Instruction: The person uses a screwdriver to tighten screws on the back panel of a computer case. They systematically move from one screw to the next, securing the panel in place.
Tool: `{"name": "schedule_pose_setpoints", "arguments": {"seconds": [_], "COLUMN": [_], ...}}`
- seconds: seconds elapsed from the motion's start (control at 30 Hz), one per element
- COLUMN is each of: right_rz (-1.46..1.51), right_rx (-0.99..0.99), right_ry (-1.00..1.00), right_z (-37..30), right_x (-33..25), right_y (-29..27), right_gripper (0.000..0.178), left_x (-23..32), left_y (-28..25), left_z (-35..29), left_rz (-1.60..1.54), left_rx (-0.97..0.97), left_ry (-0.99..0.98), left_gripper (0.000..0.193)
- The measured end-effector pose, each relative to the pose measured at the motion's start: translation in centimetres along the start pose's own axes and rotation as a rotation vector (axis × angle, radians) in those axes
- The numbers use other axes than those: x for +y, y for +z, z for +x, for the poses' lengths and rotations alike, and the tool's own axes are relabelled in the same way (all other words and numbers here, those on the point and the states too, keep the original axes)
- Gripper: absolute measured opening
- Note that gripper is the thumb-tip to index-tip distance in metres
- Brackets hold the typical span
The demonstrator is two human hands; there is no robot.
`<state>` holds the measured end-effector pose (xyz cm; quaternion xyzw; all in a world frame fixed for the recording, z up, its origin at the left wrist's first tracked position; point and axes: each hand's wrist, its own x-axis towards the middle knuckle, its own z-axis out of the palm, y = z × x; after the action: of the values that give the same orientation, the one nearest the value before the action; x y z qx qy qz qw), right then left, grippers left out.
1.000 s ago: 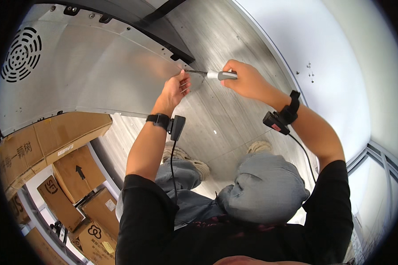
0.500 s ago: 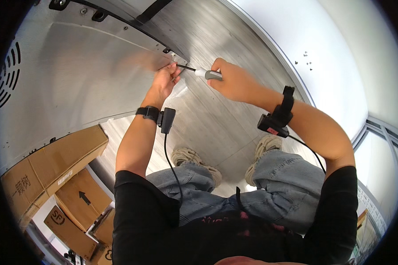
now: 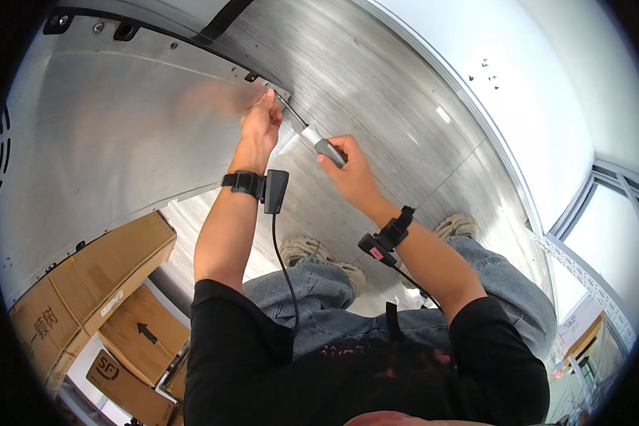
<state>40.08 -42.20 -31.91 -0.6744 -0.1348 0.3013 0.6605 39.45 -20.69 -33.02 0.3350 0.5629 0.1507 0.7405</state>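
My right hand (image 3: 351,172) is wrapped round the grey-and-white handle of a screwdriver (image 3: 311,135). The dark shaft slants up and left, its tip at the corner of a large silver metal panel (image 3: 142,121). Right by that tip, my left hand (image 3: 261,126) has its thumb and fingers drawn together in a pinch against the panel's edge. Whatever they pinch is too small or too hidden to make out. Several holes and a screw (image 3: 99,28) line the panel's dark upper edge. Both wrists carry black straps with small cabled boxes.
Cardboard boxes (image 3: 138,330) are stacked at the lower left under the panel. Several loose screws (image 3: 485,65) lie on a white surface (image 3: 539,106) at the right. Grey wood-look flooring (image 3: 397,128) runs between, with my shoes (image 3: 312,250) on it.
My right hand has come nearer and the elbow has dropped, so the screwdriver now slopes more steeply. The left hand stays at the panel corner. The whole view has shifted slightly.
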Motion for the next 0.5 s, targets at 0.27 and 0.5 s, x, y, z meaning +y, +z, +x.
{"name": "schedule_pose_setpoints", "arguments": {"seconds": [0.27,0.5], "right_rz": [-0.003,0.005], "right_rx": [-0.031,-0.036], "right_ry": [0.007,-0.003], "right_z": [0.47,0.64], "right_x": [0.27,0.02], "right_y": [0.42,0.14], "right_gripper": [0.024,0.025], "left_x": [-0.30,-0.12], "left_y": [0.26,0.45], "left_z": [0.10,-0.05], "left_rz": [-0.074,-0.071], "left_rx": [0.025,0.022], "left_ry": [-0.019,-0.023], "left_gripper": [0.024,0.024]}}
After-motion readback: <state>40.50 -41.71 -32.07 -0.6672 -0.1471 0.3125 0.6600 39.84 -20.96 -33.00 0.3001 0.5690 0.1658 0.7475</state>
